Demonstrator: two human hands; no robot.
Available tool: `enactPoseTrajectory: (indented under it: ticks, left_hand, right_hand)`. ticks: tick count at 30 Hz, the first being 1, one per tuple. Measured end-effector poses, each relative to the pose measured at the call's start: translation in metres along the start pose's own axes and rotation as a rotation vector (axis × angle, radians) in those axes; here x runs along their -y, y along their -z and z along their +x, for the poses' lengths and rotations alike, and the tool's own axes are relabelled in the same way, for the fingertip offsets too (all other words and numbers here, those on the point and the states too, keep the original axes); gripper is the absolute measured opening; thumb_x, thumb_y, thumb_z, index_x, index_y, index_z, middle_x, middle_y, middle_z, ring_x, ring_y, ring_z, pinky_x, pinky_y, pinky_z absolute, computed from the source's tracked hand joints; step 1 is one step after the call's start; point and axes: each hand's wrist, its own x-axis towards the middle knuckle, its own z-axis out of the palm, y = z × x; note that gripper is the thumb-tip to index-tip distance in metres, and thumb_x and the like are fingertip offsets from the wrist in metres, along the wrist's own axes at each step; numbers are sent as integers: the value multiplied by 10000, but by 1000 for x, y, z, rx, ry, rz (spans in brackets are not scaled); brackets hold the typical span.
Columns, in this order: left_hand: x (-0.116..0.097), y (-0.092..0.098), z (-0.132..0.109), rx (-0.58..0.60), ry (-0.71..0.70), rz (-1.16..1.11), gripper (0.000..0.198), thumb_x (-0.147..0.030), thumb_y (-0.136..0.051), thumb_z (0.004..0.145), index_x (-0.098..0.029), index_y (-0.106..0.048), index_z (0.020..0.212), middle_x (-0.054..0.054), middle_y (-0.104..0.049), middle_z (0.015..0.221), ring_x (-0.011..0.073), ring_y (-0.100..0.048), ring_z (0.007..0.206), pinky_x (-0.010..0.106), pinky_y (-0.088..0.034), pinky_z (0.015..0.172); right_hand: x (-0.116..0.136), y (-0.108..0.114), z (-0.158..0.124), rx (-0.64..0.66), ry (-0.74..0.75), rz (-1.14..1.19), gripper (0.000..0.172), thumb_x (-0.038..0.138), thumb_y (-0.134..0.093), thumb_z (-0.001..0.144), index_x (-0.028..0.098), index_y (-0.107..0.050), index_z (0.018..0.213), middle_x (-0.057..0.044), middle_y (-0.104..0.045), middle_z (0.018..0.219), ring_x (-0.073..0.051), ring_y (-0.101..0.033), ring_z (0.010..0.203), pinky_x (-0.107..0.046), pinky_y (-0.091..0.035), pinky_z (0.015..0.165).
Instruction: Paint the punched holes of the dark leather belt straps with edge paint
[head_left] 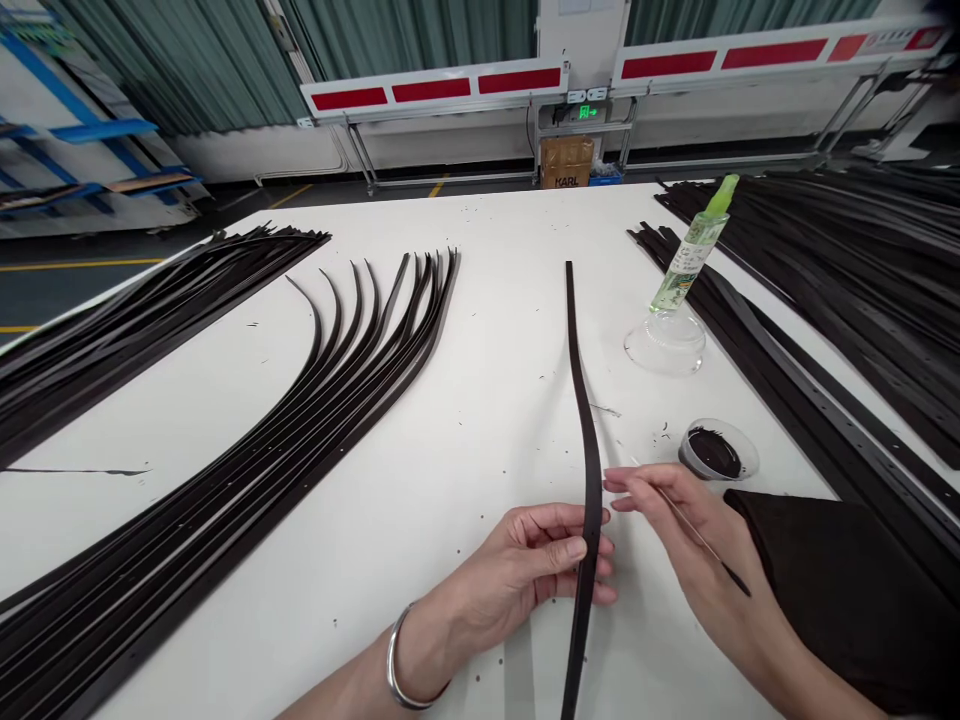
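The left hand (536,555) has its grip closed on the dark strip (592,470), presumably steadying it midway across the worktop (510,300), far edge ahead. The right hand (709,525) lightly pinches a slim tool (739,580) (dark-ended); the cup (748,455) sits rightward, apparently within easy reach.
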Motion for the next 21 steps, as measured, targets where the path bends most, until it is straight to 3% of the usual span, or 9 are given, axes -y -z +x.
enactPoseTrajectory:
  ticks: [3,5,8,13,16,18,21]
  left_hand:
    - [1,-2,-2,7,-12,18,270,-250,-667,843,-167,-700,1098,74,-645,950,168,-615,871,390,-515,877]
    - [1,-3,-3,1,1,24,241,-251,-682,830,-157,-718,1050,77,-651,950,170,-621,870,386,-514,884]
    - [2,-2,-6,9,41,34,236,-241,-705,809,-148,-726,1025,82,-660,945,170,-634,839,389,-523,876]
    - [3,0,-7,11,36,-2,221,-211,-712,800,-131,-723,1006,69,-658,902,151,-638,803,356,-530,847]
    - [3,1,-7,-27,23,-14,206,-214,-699,815,-131,-716,1003,63,-652,893,142,-630,804,343,-533,834]
    - [4,0,-6,-54,28,-29,200,-240,-682,834,-146,-707,1008,55,-647,867,137,-624,783,339,-541,807]
    - [4,-1,-6,-104,54,-37,215,-268,-681,836,-186,-696,1035,47,-654,840,137,-620,747,326,-544,755]
  right_hand:
    - [11,-4,14,89,-64,146,245,426,-629,862,181,-646,860,-28,-688,785,-158,-671,732,-243,-555,627]
    - [17,-4,23,54,-67,199,264,431,-673,822,168,-643,818,-27,-671,743,-151,-653,694,-247,-549,613]
    - [21,-1,35,-34,-62,221,278,427,-723,774,159,-656,803,-38,-673,770,-157,-658,713,-265,-561,646]
    - [22,9,37,14,-23,227,300,428,-701,803,160,-671,934,-69,-706,909,-194,-689,841,-340,-594,786]
    - [17,29,29,-40,30,167,337,434,-598,887,199,-651,1123,-83,-703,1074,-218,-683,964,-392,-575,871]
    - [11,49,27,-152,50,87,369,459,-550,910,224,-646,1177,-80,-704,1078,-211,-691,887,-383,-586,798]
    - [1,81,31,-304,109,-165,359,486,-513,921,229,-702,1084,-59,-706,947,-163,-639,706,-318,-550,664]
